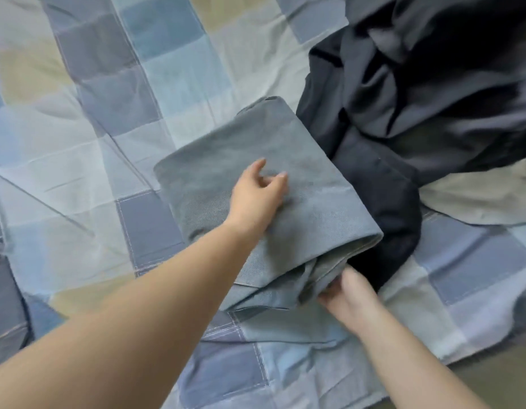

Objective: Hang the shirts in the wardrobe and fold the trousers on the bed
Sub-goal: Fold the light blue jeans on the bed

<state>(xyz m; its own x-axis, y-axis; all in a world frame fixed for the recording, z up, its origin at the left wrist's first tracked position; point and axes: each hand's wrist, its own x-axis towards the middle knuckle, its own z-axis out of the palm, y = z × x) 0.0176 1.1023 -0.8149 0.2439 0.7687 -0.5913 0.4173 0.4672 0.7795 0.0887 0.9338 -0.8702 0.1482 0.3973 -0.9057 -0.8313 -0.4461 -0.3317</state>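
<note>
Folded grey-blue trousers (pixel 300 184) lie in the middle of the bed, several layers thick. My left hand (pixel 257 196) rests on top of the fold, palm down, fingers loosely spread. At the near right end of the trousers my right hand (pixel 349 293) has its fingers tucked into the folded layers, gripping the cloth. A heap of dark navy and black garments (pixel 409 93) lies crumpled to the right, touching the trousers' far right side.
The bed is covered by a patchwork quilt (pixel 132 119) of blue, grey and beige squares. Its edge runs along the lower right, with dark floor (pixel 498 370) beyond. A pale beige cloth (pixel 477 196) shows under the dark heap.
</note>
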